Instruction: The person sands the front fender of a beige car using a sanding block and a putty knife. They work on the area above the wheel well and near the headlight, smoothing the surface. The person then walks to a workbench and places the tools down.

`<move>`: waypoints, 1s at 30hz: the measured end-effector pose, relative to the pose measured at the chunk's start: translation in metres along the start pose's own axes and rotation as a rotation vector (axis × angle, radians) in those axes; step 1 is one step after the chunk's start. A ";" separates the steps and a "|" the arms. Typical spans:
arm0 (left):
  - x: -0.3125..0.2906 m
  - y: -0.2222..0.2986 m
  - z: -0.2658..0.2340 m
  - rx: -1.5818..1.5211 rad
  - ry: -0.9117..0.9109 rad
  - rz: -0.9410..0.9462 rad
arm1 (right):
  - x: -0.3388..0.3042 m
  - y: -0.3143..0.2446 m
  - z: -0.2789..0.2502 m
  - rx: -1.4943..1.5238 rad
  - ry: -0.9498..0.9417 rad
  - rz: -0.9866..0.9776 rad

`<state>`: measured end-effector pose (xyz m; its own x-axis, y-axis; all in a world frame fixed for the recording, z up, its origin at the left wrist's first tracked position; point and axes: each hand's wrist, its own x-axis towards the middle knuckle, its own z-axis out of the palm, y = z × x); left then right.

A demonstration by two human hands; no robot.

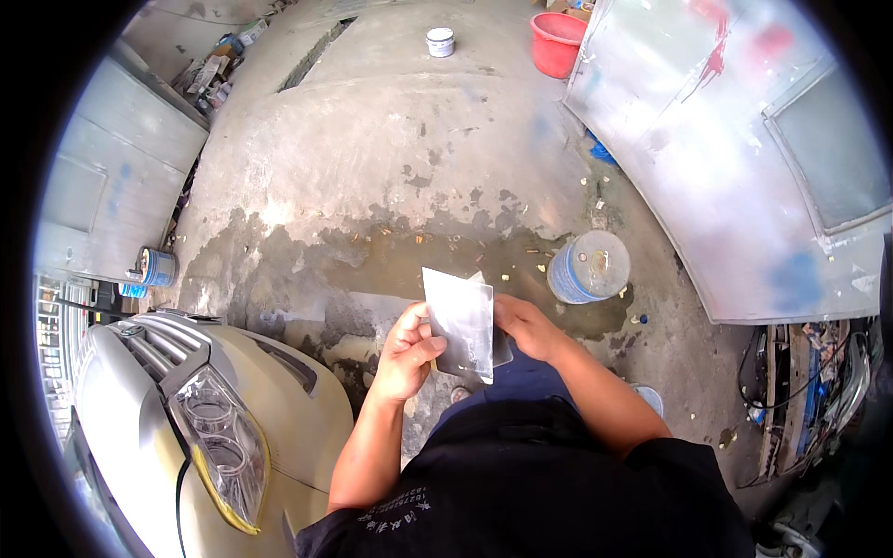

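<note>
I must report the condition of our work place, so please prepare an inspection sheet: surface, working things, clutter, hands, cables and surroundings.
Surface: concrete floor, stained, with a dark, wet-looking patch.
Job's things: a pale thin sheet, with a darker sheet partly behind it.
Clutter: a blue-and-white pail, a white tin and a red bucket stand on the floor.
Hands: left hand pinches the pale sheet; right hand is at its right edge, grip partly hidden.
Cables: a thin dark line, probably a cable, loops at lower right.
Surroundings: car front at left with a yellow-edged headlight; paint-marked panel at right.
</note>
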<state>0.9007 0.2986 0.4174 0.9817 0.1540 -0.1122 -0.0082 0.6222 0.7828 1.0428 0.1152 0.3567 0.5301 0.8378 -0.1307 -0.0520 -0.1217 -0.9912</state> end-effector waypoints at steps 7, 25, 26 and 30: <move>0.102 0.010 0.002 0.156 0.047 -0.018 | 0.086 -0.029 -0.061 0.335 0.022 0.110; 0.341 0.109 -0.046 -0.159 0.565 0.175 | 0.303 -0.099 -0.232 -0.477 -0.023 -0.308; 0.362 0.115 -0.058 -0.153 0.572 0.178 | 0.324 -0.098 -0.233 -0.442 -0.020 -0.353; 0.448 0.139 -0.130 -0.135 0.532 0.205 | 0.422 -0.103 -0.238 -0.495 -0.020 -0.373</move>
<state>1.3147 0.5540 0.3961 0.7273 0.6240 -0.2857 -0.2461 0.6258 0.7401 1.4735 0.3549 0.4090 0.4210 0.8806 0.2174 0.5353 -0.0477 -0.8433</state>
